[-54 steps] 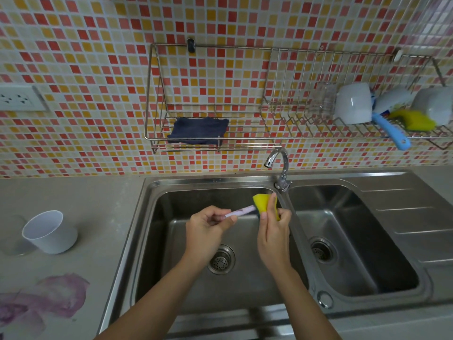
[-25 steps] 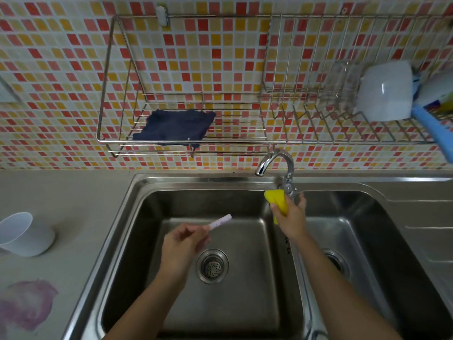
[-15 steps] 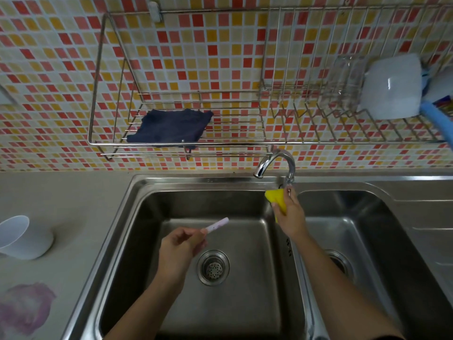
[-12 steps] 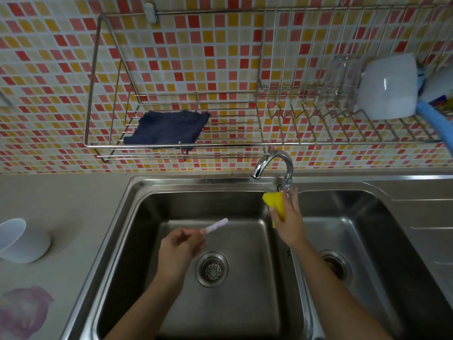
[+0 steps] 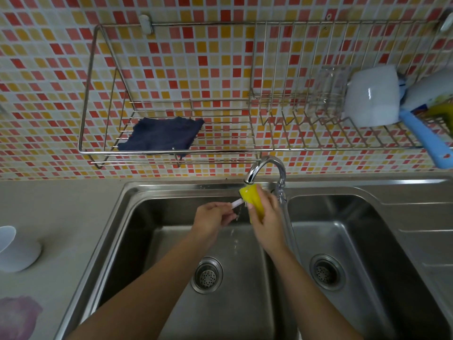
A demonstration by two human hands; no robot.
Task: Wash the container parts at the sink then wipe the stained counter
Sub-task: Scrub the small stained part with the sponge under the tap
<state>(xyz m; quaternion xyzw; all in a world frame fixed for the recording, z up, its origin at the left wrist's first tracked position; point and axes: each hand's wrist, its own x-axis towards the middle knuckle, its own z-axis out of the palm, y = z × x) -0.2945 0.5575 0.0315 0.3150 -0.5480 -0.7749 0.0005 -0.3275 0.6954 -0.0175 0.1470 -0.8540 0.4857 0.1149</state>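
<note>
Over the left sink basin point(image 5: 157, 241), my left hand point(image 5: 212, 217) pinches a thin white-and-pink container part point(image 5: 236, 203), its tip pointing right. My right hand point(image 5: 266, 219) grips a yellow sponge point(image 5: 252, 198) directly under the tap spout point(image 5: 266, 168), the sponge touching the part's tip. Water drops fall below the hands. A white cup point(image 5: 17, 249) lies on its side on the grey counter point(image 5: 61, 217) at the far left. A purple stain point(image 5: 19, 317) marks the counter at the lower left.
A dark blue cloth point(image 5: 161, 134) lies in the wall-mounted wire rack point(image 5: 171, 150). At the right of the rack hang a white cup point(image 5: 372, 96), a clear glass point(image 5: 328, 89) and a blue-handled brush point(image 5: 426, 141). The right basin point(image 5: 355, 241) and drainboard point(image 5: 426, 241) lie to the right.
My right hand left the tap handle and brought the sponge under the spout. My left hand raised the part up to the sponge. Water now drips below.
</note>
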